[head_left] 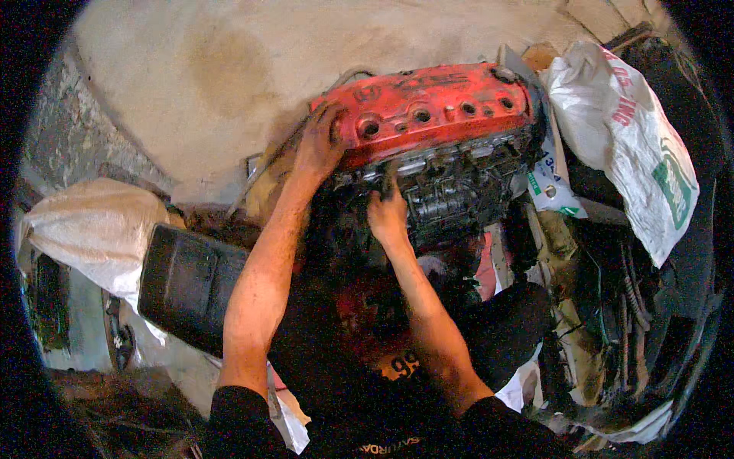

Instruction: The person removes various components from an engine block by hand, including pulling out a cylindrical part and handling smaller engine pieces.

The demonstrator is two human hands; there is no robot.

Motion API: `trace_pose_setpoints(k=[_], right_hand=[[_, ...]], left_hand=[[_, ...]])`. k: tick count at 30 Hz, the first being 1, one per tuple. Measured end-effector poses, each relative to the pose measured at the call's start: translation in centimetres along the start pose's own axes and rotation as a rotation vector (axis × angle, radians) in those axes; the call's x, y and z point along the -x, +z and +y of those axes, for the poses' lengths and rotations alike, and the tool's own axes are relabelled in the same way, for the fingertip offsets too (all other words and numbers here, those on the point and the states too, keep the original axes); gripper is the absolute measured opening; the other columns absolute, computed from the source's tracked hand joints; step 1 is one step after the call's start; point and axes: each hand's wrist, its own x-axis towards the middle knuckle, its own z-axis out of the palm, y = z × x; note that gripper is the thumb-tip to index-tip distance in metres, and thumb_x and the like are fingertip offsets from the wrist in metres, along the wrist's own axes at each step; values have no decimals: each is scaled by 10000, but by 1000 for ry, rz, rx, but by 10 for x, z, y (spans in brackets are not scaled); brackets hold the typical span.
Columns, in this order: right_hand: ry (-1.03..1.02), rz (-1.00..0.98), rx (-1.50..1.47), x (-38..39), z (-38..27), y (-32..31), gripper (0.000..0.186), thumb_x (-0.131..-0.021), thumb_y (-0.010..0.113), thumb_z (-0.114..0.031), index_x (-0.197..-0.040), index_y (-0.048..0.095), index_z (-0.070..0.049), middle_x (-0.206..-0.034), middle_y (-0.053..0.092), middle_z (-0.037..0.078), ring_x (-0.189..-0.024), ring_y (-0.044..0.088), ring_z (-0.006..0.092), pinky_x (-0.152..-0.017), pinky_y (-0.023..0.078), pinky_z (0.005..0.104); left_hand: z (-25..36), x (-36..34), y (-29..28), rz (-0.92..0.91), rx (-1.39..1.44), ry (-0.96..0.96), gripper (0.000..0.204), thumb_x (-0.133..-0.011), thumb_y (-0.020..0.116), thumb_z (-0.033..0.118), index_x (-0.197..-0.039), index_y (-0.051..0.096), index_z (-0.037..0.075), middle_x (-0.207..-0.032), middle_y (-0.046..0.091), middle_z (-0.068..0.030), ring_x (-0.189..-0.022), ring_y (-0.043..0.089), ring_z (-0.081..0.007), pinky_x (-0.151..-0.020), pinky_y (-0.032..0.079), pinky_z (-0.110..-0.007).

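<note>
Red cover beneath slightly parted left fingers keep steady, working gently at the dark engine side by right fingers, clamped or not impossible to tell.

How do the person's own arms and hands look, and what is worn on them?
The left sleeve and right sleeve are black and short, leaving both forearms bare. The left hand and right hand are ungloved; no watch or bracelet shows.
</note>
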Motion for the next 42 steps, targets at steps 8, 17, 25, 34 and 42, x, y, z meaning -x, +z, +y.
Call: trace_pose_setpoints(k=[8, 17, 25, 34, 42], right_hand=[[49, -245, 558, 22, 30, 34, 939, -761, 628, -205, -1445, -10, -131, -787, 627, 234, -759, 606, 416, -717, 477, 489], [-74, -52, 667, 5, 46, 38, 916, -759, 586, -183, -1398, -28, 48, -687, 612, 240, -640, 610, 403, -603, 486, 491], [-13, -237, 505, 5, 8, 12, 873, -787, 579, -170, -1417, -2, -11, -774, 610, 295, -744, 605, 450, -690, 488, 495], [-169, -228, 573, 24, 34, 32, 909, -792, 595, -210, -1418, -35, -17, -906, 594, 310, -803, 582, 470, -738, 467, 504], [-75, -92, 408, 36, 9, 27, 727, -730, 617, -236, -1354, 311, -27, -914, 635, 238, -840, 608, 412, -705, 483, 503]], left_hand=[[-22, 2, 16, 14, -2, -76, 363, -829, 493, 91, -1179, 486, -8, -1207, 486, -249, -1107, 480, -413, -969, 387, -439], [-30, 1, 24, 4, -8, -23, 391, -792, 493, 58, -1173, 474, -30, -1179, 493, -275, -1134, 452, -423, -985, 367, -446], [-31, 9, 15, -47, -29, -131, 390, -810, 485, 80, -1181, 474, -41, -1221, 472, -278, -1163, 437, -409, -1008, 348, -437], [-29, 11, 14, 48, -21, -21, 399, -809, 485, 71, -1187, 465, -56, -1209, 483, -285, -1155, 447, -413, -1007, 353, -435], [-25, 7, 6, -31, 6, -153, 328, -861, 490, 160, -1129, 517, -28, -1180, 515, -255, -1117, 477, -411, -975, 377, -435]])
